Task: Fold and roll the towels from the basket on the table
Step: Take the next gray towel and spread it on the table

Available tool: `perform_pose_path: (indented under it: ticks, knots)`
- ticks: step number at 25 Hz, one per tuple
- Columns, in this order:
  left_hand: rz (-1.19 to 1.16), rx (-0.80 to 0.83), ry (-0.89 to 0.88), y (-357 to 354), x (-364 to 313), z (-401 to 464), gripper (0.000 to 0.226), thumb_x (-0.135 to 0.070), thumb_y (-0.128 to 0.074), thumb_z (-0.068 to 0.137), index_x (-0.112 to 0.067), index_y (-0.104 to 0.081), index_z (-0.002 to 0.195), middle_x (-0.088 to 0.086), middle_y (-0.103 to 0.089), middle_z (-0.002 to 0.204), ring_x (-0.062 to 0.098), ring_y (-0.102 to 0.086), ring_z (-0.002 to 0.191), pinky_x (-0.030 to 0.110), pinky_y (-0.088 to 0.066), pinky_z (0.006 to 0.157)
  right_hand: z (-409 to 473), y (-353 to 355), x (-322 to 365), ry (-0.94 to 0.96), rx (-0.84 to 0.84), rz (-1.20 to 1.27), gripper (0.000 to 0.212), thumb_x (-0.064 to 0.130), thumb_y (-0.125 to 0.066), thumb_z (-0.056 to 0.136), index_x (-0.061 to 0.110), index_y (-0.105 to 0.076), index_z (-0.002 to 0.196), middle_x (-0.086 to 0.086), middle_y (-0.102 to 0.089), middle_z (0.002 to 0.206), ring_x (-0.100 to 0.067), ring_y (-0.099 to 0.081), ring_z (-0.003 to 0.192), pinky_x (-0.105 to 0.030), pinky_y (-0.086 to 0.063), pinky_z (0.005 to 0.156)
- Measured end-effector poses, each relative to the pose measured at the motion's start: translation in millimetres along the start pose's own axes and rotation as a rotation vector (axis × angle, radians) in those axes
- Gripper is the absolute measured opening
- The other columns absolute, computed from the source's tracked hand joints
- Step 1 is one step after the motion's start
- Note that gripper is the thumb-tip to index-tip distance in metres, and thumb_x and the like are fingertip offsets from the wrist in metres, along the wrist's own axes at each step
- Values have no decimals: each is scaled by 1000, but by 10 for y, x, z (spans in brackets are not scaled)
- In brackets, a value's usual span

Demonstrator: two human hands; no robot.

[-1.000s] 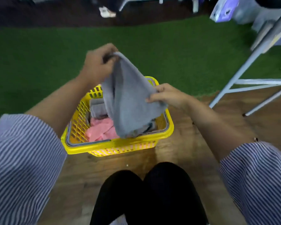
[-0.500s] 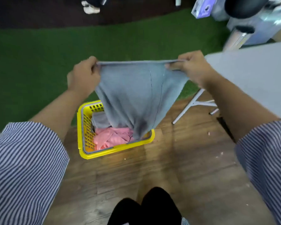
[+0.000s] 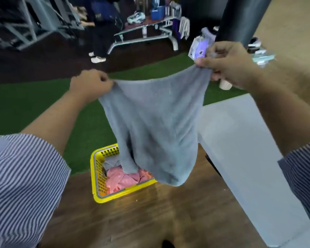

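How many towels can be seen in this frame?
3 at least: a grey towel held up by both hands, a pink towel and another grey one in the yellow basket. More may lie hidden underneath.

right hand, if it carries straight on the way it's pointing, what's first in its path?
The right hand points up and left, pinching the grey towel by a corner. Beyond its knuckles the white and purple packet looks like the first thing, though depth is unclear; it may sit well behind.

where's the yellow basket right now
In the head view the yellow basket sits on the wooden floor at lower centre, beneath the hanging grey towel, left of the grey table, with pink towels inside.
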State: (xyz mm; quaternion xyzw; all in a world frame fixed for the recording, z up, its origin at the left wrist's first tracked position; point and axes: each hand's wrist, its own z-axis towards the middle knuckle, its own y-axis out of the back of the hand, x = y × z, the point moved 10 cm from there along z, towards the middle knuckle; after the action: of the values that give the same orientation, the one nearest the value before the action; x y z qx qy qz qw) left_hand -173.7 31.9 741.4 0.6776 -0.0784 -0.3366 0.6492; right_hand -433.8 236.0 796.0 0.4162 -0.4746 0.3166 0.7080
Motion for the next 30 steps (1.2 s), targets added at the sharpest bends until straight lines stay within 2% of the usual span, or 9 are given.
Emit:
perform_pose_path:
  ticks: [3, 6, 9, 13, 16, 19, 22, 26, 30]
  knots:
    - [-271, 309, -81, -465, -613, -121, 65, -65, -64, 41, -25, -66, 92, -5, -70, 102, 16, -64, 102, 34, -48, 96, -29, 18, 104, 69, -42, 25, 38, 20, -79, 72, 13, -43, 62, -19, -49, 58, -14, -37, 36, -20, -28, 36]
    - [-740, 418, -211, -724, -1526, -208, 73, -46, -85, 53, -21, -60, 117, -5, -62, 124, 4, -59, 110, 26, -46, 99, -40, -151, 217, 117, -19, 12, 36, 16, -78, 73, 7, -44, 64, -7, -43, 46, -11, -36, 33, -21, -29, 36]
    - [-829, 370, -354, -856, -2090, -195, 30, -23, -80, 77, -14, -70, 105, 2, -71, 106, 4, -63, 96, 25, -48, 95, -27, -3, 109, 93, -106, 67, 35, 22, -79, 73, 7, -48, 67, -4, -51, 48, -11, -44, 37, -22, -37, 41]
    - [-839, 338, -416, -1040, -2212, 14, 14, -5, -70, 84, -7, -70, 98, -14, -71, 79, -2, -63, 80, 15, -50, 77, -126, 151, -567, 30, -235, 152, 27, 25, -73, 75, 6, -58, 86, -3, -58, 70, -12, -52, 59, -23, -42, 54]
    - [-932, 293, -458, -945, -2200, 336, 20, 7, -62, 84, -10, -71, 89, -17, -71, 76, 0, -64, 81, 17, -49, 77, -159, -158, -1423, -234, -29, 104, 35, 19, -70, 72, 8, -57, 103, 0, -58, 90, -9, -53, 77, -19, -44, 65]
    - [-988, 317, -505, -744, -2132, 736, 30, 7, -58, 79, -20, -72, 76, -9, -72, 79, 10, -65, 84, 23, -51, 77, -206, -524, -2070, -427, 215, -175, 23, 18, -75, 76, 5, -66, 93, 2, -61, 85, -8, -55, 76, -12, -44, 63]
    - [-710, 384, -529, -600, -2006, 1173, 23, 2, -56, 76, -17, -70, 73, 4, -70, 82, 13, -63, 83, 30, -50, 77, 147, -356, -2222, -454, 59, -250, 21, 32, -77, 74, 19, -60, 76, 9, -55, 70, -4, -51, 63, -9, -38, 52]
    - [-166, 460, -460, -715, -1682, 1674, 8, -14, -75, 72, -20, -71, 71, -6, -67, 70, 2, -56, 64, 24, -43, 64, 711, 68, -1971, -269, -203, -471, 41, 22, -66, 84, 16, -34, 59, 5, -29, 55, -7, -26, 51, -29, -22, 54]
    - [49, 623, -480, -1284, -1737, 1759, 46, -42, -88, 58, -29, -65, 95, -12, -66, 97, 11, -58, 88, 25, -43, 74, 1033, 21, -1644, -67, -191, -515, 48, 17, -68, 78, 17, -27, 53, 6, -20, 51, -7, -23, 48, -25, -15, 50]
